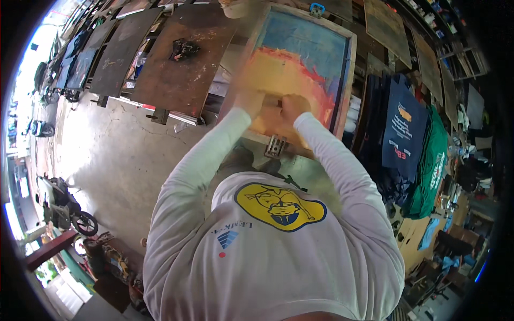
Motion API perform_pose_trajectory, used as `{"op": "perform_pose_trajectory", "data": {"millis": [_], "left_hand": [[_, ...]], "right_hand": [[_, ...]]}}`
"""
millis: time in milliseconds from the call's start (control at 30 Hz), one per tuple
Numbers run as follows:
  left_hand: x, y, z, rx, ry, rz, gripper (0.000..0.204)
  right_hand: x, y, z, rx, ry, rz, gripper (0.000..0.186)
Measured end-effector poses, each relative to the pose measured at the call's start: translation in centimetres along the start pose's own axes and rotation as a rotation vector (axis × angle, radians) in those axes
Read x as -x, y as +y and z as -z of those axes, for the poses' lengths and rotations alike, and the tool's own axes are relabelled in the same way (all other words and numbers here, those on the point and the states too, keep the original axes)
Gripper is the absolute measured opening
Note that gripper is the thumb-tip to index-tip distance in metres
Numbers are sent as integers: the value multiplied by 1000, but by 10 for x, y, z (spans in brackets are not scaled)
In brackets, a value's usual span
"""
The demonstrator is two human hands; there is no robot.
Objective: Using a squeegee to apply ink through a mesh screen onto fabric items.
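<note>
A screen-printing frame lies in front of me. Its mesh is blue at the far end, with yellow and orange-red ink smeared over the near part. Both my hands are over the near end, closed around a squeegee that runs across the frame. My left hand grips its left side, blurred by motion. On the right side, my right hand has its fingers curled over the same squeegee. Its lower edge is hidden by my hands. A metal hinge clamp sits at the frame's near edge.
A brown board with a dark crumpled cloth on it is to the left. Dark blue shirts and a green shirt hang at the right. A blue clip tops the frame. A motorcycle stands farther left.
</note>
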State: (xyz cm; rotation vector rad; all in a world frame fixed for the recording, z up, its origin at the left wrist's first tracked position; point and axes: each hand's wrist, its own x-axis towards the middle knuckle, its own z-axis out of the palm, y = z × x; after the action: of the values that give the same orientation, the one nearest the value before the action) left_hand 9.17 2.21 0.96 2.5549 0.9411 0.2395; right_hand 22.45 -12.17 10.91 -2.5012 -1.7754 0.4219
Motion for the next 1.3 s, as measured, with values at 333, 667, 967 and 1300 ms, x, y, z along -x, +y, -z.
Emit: {"op": "perform_pose_trajectory", "data": {"millis": [333,667,967,1300], "left_hand": [[27,-9,57,-178,-136,-631,28],[-10,-12,84,-93,-425,-773,45],[-78,-44,40,158,-318,-565,42],[41,-40,68,-49,-147,-722,38]], "right_hand": [[45,-31,-7,-211,-66,-212,31],[9,-11,-17,-181,-266,-151,47],[-40,-6,15,-135,-155,-218,37],[41,-55,-58,-71,215,-253,24]]}}
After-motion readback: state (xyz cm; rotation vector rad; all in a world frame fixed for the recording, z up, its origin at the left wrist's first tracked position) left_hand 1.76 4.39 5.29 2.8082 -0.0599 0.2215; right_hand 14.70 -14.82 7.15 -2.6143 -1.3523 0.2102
